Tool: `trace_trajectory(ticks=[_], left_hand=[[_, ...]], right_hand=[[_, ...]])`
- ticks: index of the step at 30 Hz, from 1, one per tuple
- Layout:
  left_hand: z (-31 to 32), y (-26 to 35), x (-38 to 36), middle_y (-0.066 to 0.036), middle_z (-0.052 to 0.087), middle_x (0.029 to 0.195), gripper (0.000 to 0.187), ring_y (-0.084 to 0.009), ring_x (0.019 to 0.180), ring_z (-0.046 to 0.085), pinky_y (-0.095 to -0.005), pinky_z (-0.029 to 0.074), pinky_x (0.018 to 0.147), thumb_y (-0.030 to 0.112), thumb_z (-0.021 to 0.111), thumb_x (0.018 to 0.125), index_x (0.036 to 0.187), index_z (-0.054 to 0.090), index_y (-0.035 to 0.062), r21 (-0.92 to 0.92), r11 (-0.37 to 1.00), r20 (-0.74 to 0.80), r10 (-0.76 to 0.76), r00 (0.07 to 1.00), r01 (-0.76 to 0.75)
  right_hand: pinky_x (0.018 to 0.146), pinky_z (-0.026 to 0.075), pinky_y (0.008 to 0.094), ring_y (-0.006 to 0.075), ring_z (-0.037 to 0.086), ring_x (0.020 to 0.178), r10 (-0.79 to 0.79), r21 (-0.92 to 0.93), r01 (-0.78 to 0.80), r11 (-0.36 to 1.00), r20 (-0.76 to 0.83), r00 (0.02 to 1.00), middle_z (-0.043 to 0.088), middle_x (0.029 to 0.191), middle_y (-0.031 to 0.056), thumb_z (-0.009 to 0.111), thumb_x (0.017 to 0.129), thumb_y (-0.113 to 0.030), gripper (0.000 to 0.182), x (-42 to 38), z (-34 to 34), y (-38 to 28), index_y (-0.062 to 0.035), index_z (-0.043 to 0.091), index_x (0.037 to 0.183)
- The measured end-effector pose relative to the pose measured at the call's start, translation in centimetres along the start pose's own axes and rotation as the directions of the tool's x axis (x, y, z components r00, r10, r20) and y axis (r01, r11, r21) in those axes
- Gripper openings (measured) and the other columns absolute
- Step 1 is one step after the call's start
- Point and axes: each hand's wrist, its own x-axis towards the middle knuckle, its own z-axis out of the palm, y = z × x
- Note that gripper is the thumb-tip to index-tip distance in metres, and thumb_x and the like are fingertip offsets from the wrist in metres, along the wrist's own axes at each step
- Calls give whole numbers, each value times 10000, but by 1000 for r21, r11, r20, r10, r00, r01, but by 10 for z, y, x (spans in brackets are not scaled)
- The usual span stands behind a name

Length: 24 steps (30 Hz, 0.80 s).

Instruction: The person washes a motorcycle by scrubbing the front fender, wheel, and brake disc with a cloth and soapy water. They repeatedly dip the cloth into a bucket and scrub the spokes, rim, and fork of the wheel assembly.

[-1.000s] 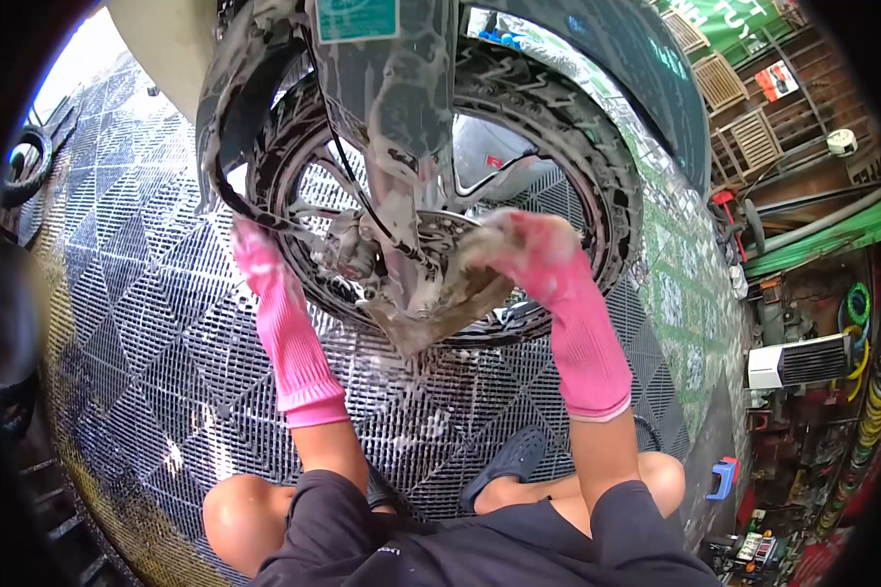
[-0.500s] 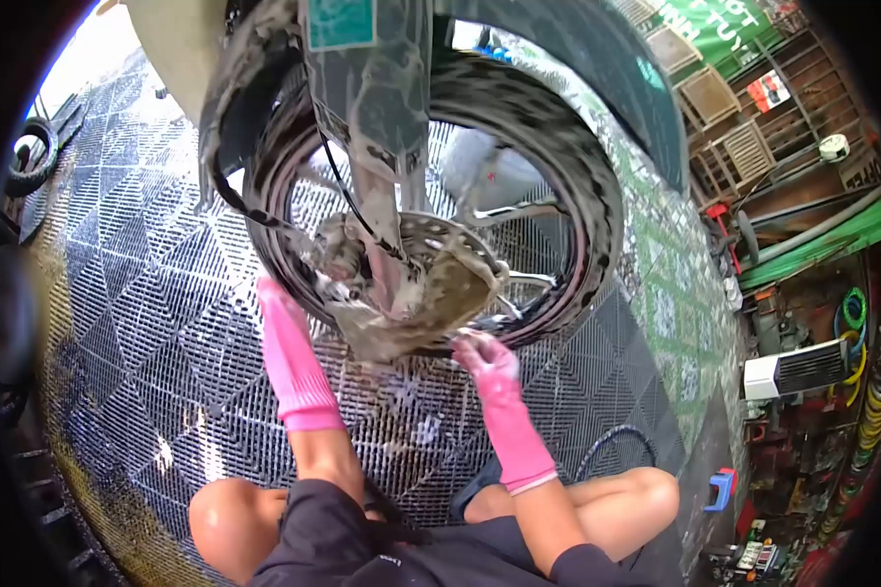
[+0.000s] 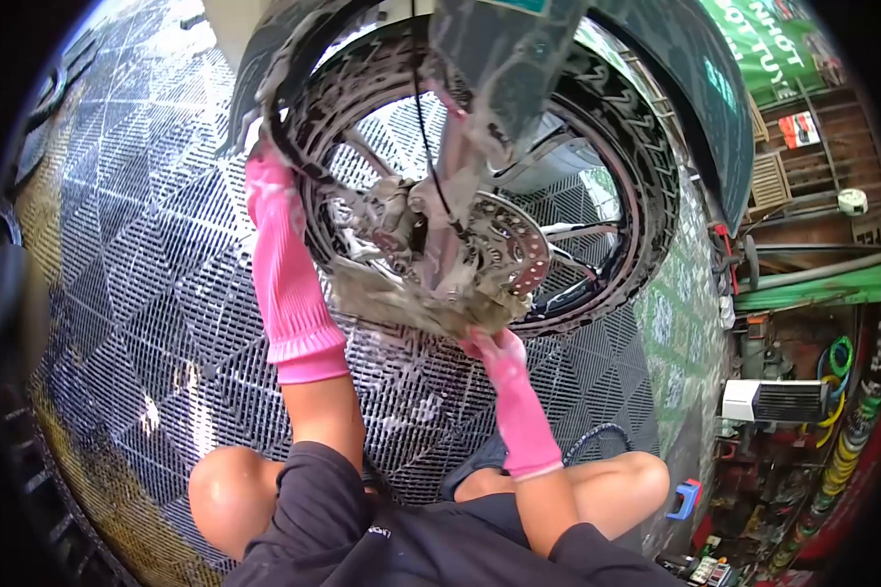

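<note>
A soapy motorbike front wheel (image 3: 646, 230) with a black tyre and light spokes stands in front of me. My left hand (image 3: 272, 181), in a pink rubber glove, reaches up to the tyre's left side, close under the fender edge; its fingers are largely hidden. Gloved in pink too, my right hand (image 3: 489, 342) is closed on the end of a wet, grey-brown rag (image 3: 401, 303). That rag stretches across the lower part of the wheel, below the fork (image 3: 450, 196) and the perforated brake disc (image 3: 529, 249). Foam clings to the hub and tyre.
Wet black floor tiles (image 3: 186, 303) lie under the wheel. The dark fender (image 3: 705, 117) curves over the upper right. Along the right stand wooden racks, a white-and-black box (image 3: 785, 399) and coiled hoses. A blue-handled thing (image 3: 685, 499) lies near my right knee.
My left hand has moved up along the tyre's left side. The wheel appears higher and farther right, and its tread is less blurred. My right hand still grips the rag.
</note>
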Motion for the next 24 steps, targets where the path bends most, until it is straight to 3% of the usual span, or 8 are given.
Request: trace_trajectory(ticks=[4, 8, 10, 15, 16, 19, 21, 24], left_hand=[[3, 4, 0, -59, 594, 958, 479, -187, 810, 575, -356, 476, 672, 492, 453, 1018, 1226, 616, 92, 20, 1000, 2, 11, 1000, -11], [5, 11, 2, -63, 598, 967, 485, -190, 816, 580, -358, 480, 676, 494, 452, 1018, 1231, 615, 90, 13, 999, 0, 42, 999, -42], [5, 13, 2, -65, 600, 971, 487, -192, 819, 583, -359, 482, 679, 495, 452, 1018, 1234, 614, 89, 12, 999, -3, 48, 999, -48], [7, 16, -1, -69, 606, 982, 494, -196, 827, 590, -362, 487, 684, 497, 450, 1018, 1241, 612, 86, 15, 998, -15, 68, 998, -68], [6, 18, 0, -70, 607, 984, 496, -196, 828, 592, -363, 488, 685, 497, 450, 1018, 1242, 612, 85, 14, 997, -18, 72, 997, -72], [6, 18, -3, -73, 611, 990, 500, -199, 833, 596, -364, 491, 689, 498, 449, 1018, 1247, 611, 84, 18, 997, -22, 80, 997, -80], [5, 17, -5, -75, 613, 994, 503, -200, 836, 599, -366, 493, 691, 499, 449, 1018, 1249, 610, 83, 18, 996, -26, 85, 996, -85], [4, 17, -8, -78, 616, 1001, 507, -203, 841, 603, -367, 496, 695, 500, 448, 1018, 1254, 609, 81, 19, 996, -35, 89, 995, -88]], right_hand=[[856, 503, 361, 238, 686, 923, 59, -760, -122, 639, -109, 992, 743, 1014, 119, 611, 970, -390, 434, -46, -19, -57, 1, 697, 1139], [764, 554, 303, 193, 670, 788, 108, -473, -219, 854, -250, 962, 722, 919, 105, 574, 1008, -328, 350, -48, -49, -72, -25, 719, 1104], [750, 574, 279, 168, 658, 755, 214, 81, -199, 977, -296, 931, 710, 951, 91, 598, 995, -299, 304, -45, -55, -90, -40, 700, 1118], [894, 580, 426, 272, 681, 991, -279, 182, 232, 956, 312, 908, 645, 1191, 156, 583, 993, -350, 422, -45, -16, -189, 5, 583, 1219], [937, 557, 410, 260, 664, 1044, -544, 0, 569, 823, 290, 787, 608, 1258, 158, 619, 975, -349, 491, -48, 13, -206, 10, 537, 1299], [1057, 460, 335, 238, 577, 1224, -534, -626, 663, 411, 424, 732, 524, 1390, 153, 764, 879, -208, 750, -18, 21, -204, -1, 378, 1487], [1071, 442, 325, 227, 559, 1244, -409, -750, 559, 353, 413, 814, 527, 1390, 146, 790, 854, -149, 765, 10, 22, -174, -3, 381, 1484], [955, 502, 279, 147, 632, 1053, -708, -243, 731, 638, 189, 681, 613, 1277, 87, 765, 844, -13, 641, 26, 11, -131, 7, 476, 1416]])
